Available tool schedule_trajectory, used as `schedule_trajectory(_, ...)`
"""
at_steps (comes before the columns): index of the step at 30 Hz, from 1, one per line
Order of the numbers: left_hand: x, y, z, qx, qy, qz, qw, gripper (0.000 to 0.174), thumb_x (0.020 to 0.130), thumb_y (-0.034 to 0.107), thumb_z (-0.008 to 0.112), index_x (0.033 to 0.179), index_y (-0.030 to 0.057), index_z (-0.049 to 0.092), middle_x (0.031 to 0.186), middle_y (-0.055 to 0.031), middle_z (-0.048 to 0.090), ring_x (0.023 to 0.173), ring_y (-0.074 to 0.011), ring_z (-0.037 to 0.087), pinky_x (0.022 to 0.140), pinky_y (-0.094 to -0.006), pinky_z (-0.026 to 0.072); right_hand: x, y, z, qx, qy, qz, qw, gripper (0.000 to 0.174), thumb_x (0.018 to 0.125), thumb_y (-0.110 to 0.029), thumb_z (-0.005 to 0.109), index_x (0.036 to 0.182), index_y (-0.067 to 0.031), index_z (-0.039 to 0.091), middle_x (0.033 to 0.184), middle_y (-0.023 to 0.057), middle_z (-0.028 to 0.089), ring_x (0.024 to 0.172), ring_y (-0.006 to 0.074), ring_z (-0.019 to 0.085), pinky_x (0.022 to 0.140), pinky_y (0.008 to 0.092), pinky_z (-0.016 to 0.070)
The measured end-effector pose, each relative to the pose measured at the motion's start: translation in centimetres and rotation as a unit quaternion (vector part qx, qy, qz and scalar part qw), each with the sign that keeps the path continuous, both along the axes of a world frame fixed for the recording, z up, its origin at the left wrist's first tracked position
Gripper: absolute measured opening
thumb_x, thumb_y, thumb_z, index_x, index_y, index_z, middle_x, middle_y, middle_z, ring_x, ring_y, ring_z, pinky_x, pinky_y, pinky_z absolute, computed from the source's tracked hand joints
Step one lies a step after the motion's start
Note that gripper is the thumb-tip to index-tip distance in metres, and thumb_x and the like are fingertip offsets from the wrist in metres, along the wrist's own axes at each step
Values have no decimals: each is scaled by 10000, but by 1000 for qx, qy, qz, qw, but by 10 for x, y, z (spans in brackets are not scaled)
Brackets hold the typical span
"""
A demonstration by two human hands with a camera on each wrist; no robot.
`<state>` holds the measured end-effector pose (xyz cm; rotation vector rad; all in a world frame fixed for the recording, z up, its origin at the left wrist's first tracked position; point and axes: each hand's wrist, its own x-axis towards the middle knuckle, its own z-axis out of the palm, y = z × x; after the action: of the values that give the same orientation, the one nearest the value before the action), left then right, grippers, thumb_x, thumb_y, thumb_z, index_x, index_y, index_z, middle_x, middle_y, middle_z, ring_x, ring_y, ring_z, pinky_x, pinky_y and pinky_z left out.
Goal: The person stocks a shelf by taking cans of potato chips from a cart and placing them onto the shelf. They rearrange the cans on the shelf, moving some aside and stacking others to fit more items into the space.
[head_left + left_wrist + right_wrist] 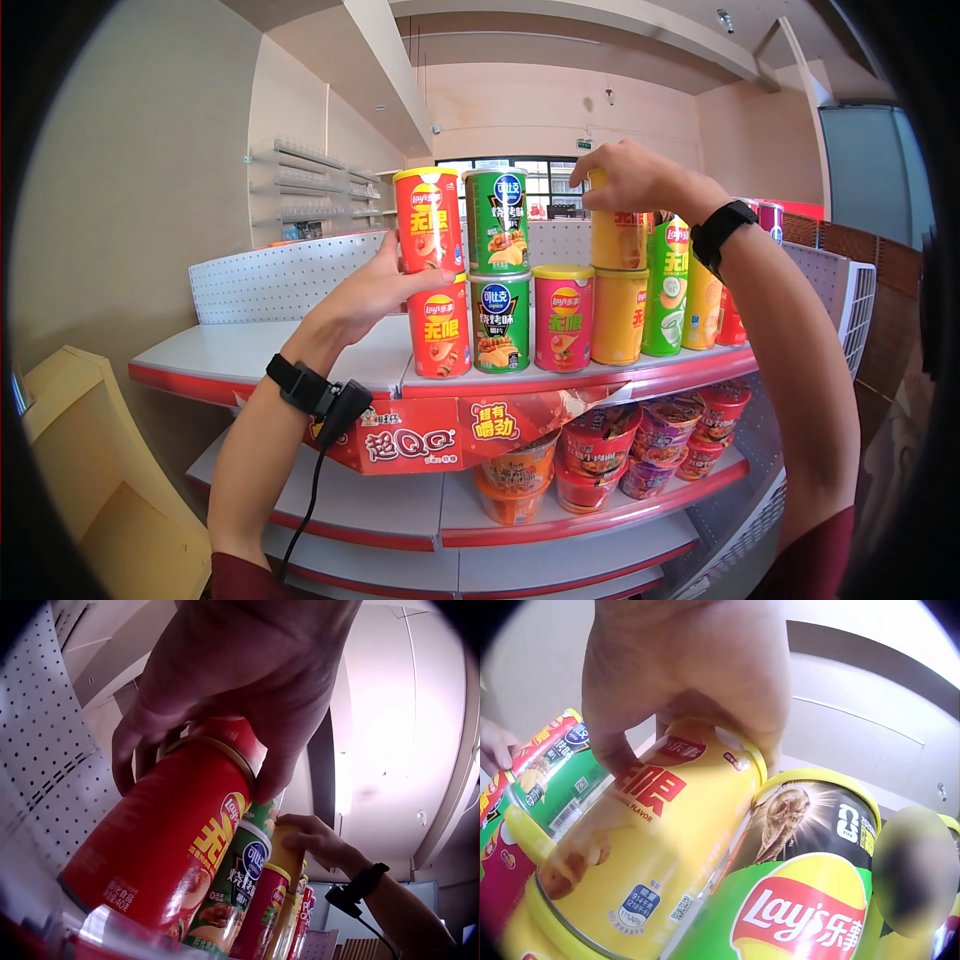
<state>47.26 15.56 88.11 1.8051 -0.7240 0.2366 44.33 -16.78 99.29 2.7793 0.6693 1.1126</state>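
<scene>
My left hand point(368, 288) grips the upper red can point(430, 225) low down, where it meets the lower red can point(440, 335). In the left wrist view the fingers and thumb of that hand point(240, 675) wrap round above the lower can's rim. From above, my right hand point(640, 178) holds the upper yellow can point(618, 242), upright over another yellow can point(620, 315). Its thumb and fingers lie round the can's top point(667, 817) in the right wrist view. Between the hands stand two stacked green cans point(497, 225) and a single pink can point(563, 325).
Right of the yellow cans are a tall green Lay's can point(666, 290) and more yellow and red ones. Cup noodles point(600, 440) fill part of the shelf below, behind a red promotional strip point(410, 437). A perforated back panel point(290, 275) rises behind the top shelf.
</scene>
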Motion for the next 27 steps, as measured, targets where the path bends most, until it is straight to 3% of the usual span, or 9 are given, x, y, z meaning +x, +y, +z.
schedule_trajectory(5,-1,0,0,0,5,1,1000,800,849,281,805,1404,67,270,1333,-131,570,1199,-233,609,936,-449,530,7,-3,0,-5,-9,-6,1000,447,761,-275,650,1122,-20,720,1055,243,718,976,370,702,934,415,538)
schedule_trajectory(14,-9,2,2,-29,20,9,999,1192,814,310,842,1543,22,-57,1353,-214,531,1225,-277,586,955,-478,521,1,-14,-1,6,-46,19,999,504,824,-322,634,1228,-22,650,1128,252,696,1041,405,673,967,438,515)
schedule_trajectory(17,-17,9,2,-45,-12,82,996,1119,839,315,826,1571,78,13,1439,-245,435,1275,-298,538,1003,-483,491,-16,-19,-2,-11,-117,20,993,514,855,-346,644,1266,-39,617,1210,237,662,1130,402,626,1001,445,485)
schedule_trajectory(19,-46,15,-1,18,-170,227,959,1117,818,331,833,1574,74,51,1460,-242,399,1283,-315,517,1024,-482,469,-46,-21,-14,-25,-220,49,974,491,873,-333,642,1265,-41,593,1209,216,643,1161,389,589,1003,455,469)
schedule_trajectory(20,-55,24,-6,37,-286,278,917,1104,799,300,844,1565,51,88,1440,-260,406,1298,-322,497,1050,-487,437,-66,-24,-29,-22,-271,89,958,466,877,-317,634,1244,-34,587,1169,208,643,1150,380,580,993,462,468)
schedule_trajectory(21,-65,30,-15,54,-395,323,859,1092,780,269,855,1556,28,126,1420,-278,413,1313,-328,476,1075,-492,404,-85,-27,-50,-11,-334,136,933,374,850,-195,661,1184,-39,597,1104,192,632,1085,376,584,930,466,478)
schedule_trajectory(23,-110,23,-35,41,-468,383,796,1054,762,205,848,1548,24,168,1416,-262,419,1315,-337,462,1086,-459,392,-140,-33,-115,35,-316,106,942,375,753,-46,683,1114,-3,594,994,165,612,973,367,595,828,438,482)
schedule_trajectory(25,-146,16,-69,35,-485,386,784,996,759,171,831,1523,25,209,1428,-234,418,1318,-324,455,1076,-445,395,-175,-58,-193,-1,-260,155,953,350,680,-23,667,1029,-25,644,907,99,648,793,286,621,700,396,483)
schedule_trajectory(27,-172,10,-116,-24,-513,257,819,795,782,158,809,1430,8,374,1345,-196,526,1240,-325,538,1037,-430,434,-194,-85,-284,19,-196,206,958,250,642,-31,657,886,-67,694,806,33,663,656,203,618,586,331,472)
